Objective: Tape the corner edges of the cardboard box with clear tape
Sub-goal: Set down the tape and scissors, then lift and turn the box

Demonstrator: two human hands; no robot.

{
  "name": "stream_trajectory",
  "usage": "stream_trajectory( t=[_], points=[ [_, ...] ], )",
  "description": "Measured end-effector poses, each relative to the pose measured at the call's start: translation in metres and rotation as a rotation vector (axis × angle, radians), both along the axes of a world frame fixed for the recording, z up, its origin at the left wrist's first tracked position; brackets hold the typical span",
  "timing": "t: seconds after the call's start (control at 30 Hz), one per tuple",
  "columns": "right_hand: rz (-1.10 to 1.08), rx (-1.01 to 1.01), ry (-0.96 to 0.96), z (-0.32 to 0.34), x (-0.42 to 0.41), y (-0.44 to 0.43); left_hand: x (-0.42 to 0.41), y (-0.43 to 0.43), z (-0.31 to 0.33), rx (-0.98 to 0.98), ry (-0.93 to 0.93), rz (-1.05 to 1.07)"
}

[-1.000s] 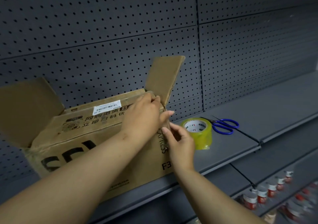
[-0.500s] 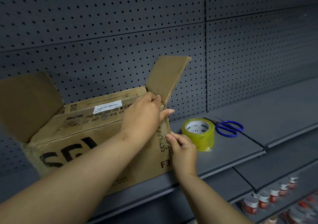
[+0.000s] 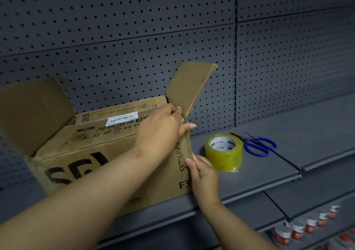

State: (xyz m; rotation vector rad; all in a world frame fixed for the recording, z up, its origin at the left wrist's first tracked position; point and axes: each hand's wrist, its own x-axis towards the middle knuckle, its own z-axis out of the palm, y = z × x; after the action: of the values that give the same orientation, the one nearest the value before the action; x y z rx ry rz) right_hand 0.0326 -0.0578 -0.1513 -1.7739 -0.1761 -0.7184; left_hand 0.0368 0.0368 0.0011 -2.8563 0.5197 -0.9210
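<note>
A brown cardboard box (image 3: 92, 165) with black print stands on a dark grey shelf (image 3: 269, 165), its flaps up. My left hand (image 3: 161, 128) grips the box's top right front corner, thumb pointing right over the edge. Lower down the same vertical corner edge, my right hand (image 3: 201, 174) presses on it, about two thirds of the way down. A strip of clear tape seems to run along that edge between the hands. A roll of clear tape (image 3: 223, 151) stands on the shelf just right of the box.
Blue-handled scissors (image 3: 257, 146) lie on the shelf right of the tape roll. A perforated grey back panel (image 3: 134, 38) rises behind the box. On a lower shelf at the bottom right stand several small bottles with red labels (image 3: 307, 226).
My right hand has slid down the box's right front corner edge, from near the top to the lower part. My left hand has stayed at the top corner.
</note>
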Motion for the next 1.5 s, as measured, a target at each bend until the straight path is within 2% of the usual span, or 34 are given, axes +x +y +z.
stream_trajectory(
  t=[0.1,0.2,0.4,0.5,0.7,0.83,0.9,0.97,1.03,1.17,1.3,1.4,1.5],
  points=[
    [0.037,-0.065,0.051,-0.004,-0.002,-0.007,0.0,-0.001,0.0,-0.002,-0.002,0.001],
    [-0.008,0.079,0.035,-0.002,-0.003,-0.008,0.0,-0.001,0.0,-0.007,-0.009,-0.002],
    [0.016,0.189,0.049,0.008,0.005,-0.007,0.0,0.0,0.001,0.009,0.011,0.02],
    [0.059,0.179,0.066,0.01,0.005,-0.012,0.0,0.0,0.003,0.028,0.035,0.017],
    [0.108,0.05,0.054,-0.005,0.003,-0.024,-0.001,0.001,0.006,0.012,0.056,0.0],
    [0.134,-0.054,0.097,0.009,0.001,-0.03,-0.002,0.001,0.006,0.001,0.061,-0.008],
    [0.204,-0.185,0.209,0.026,0.002,-0.042,-0.001,0.001,0.008,-0.003,0.081,-0.025],
    [0.249,-0.429,0.327,0.044,0.004,-0.054,0.0,0.004,0.013,-0.019,0.128,-0.05],
    [0.222,-0.547,0.36,0.059,0.006,-0.055,0.001,0.008,0.019,-0.026,0.182,-0.075],
    [0.041,-0.454,0.097,0.082,0.003,-0.036,0.001,0.013,0.026,-0.135,0.235,-0.135],
    [-0.026,-0.303,-0.086,0.089,0.004,-0.027,0.001,0.014,0.024,-0.158,0.222,-0.142],
    [0.017,-0.323,-0.072,0.092,0.005,-0.029,0.001,0.014,0.022,-0.135,0.203,-0.154],
    [0.041,-0.475,-0.012,0.103,0.011,-0.038,0.0,0.013,0.02,-0.155,0.194,-0.148]
  ],
)
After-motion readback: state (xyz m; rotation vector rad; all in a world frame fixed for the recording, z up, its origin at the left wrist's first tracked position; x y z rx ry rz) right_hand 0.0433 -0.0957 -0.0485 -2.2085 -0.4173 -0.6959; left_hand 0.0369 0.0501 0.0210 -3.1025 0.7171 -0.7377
